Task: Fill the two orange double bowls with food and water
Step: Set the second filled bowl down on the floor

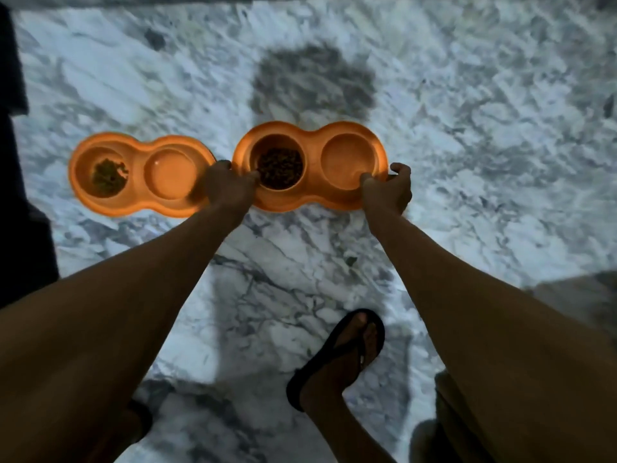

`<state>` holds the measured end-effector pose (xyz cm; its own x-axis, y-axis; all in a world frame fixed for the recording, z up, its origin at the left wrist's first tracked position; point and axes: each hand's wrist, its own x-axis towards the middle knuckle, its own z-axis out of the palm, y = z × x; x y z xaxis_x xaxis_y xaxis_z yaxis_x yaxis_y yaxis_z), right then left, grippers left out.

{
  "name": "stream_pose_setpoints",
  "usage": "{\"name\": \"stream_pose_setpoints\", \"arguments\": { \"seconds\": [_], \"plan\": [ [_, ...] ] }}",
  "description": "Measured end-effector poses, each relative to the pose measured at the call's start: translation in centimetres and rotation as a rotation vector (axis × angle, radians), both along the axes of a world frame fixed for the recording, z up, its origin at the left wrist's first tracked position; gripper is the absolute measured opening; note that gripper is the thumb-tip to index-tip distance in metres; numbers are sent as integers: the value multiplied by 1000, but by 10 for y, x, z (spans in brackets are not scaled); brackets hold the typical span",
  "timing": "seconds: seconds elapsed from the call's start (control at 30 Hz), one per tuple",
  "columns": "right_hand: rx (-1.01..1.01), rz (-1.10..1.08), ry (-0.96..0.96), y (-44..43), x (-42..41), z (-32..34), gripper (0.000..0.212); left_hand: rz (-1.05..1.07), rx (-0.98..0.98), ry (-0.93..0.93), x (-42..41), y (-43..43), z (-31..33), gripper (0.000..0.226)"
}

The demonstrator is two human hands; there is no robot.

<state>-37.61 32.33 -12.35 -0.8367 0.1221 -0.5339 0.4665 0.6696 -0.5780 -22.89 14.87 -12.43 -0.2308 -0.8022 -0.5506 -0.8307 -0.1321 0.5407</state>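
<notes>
— What are the two hands doing?

— Both are clamped on one thing. The left hand (227, 185) grips the left end of the right double bowl (312, 198), thumb over the rim beside the food cup, fingers curled under the edge. The right hand (389, 187) grips the opposite end the same way, thumb on the rim by the other cup.

— Is that bowl on the floor?

— I cannot tell whether it rests on the marble floor (467, 128) or is just above it.

— How many bowls in all?

— Two orange ones, side by side. The left double bowl (140, 205) lies on the floor just beside the held one, its right end partly behind the left hand; no hand grips it.

— And the cups?

— Four, two in each. The left cup of the held bowl has a dark heap of kibble (280, 168); the left cup of the other has a smaller heap of kibble (109, 177). The two right cups look smooth and pale; water in them I cannot make out.

— Anything else?

— One foot in a black sandal (337, 355) on the floor, nearer the person, between the two forearms.
</notes>
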Motion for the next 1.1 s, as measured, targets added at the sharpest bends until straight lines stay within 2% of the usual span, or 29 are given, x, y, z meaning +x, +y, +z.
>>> {"name": "stream_pose_setpoints", "arguments": {
  "seconds": [0.3,0.8,0.97,1.03,1.1],
  "plan": [
    [22,20,-10,-2,-2,-47,52,64,97,93,-2,3,-46,39],
    [24,29,-36,1,8,-58,50,100,171,135,7,0,-69,34],
    [29,55,-87,2,7,-51,53,107,198,131,9,2,-63,21],
    [44,75,-104,0,5,-36,63,117,224,95,9,3,-46,63],
    [52,72,-113,-4,4,-11,68,120,194,90,10,5,-16,80]
  ]
}}
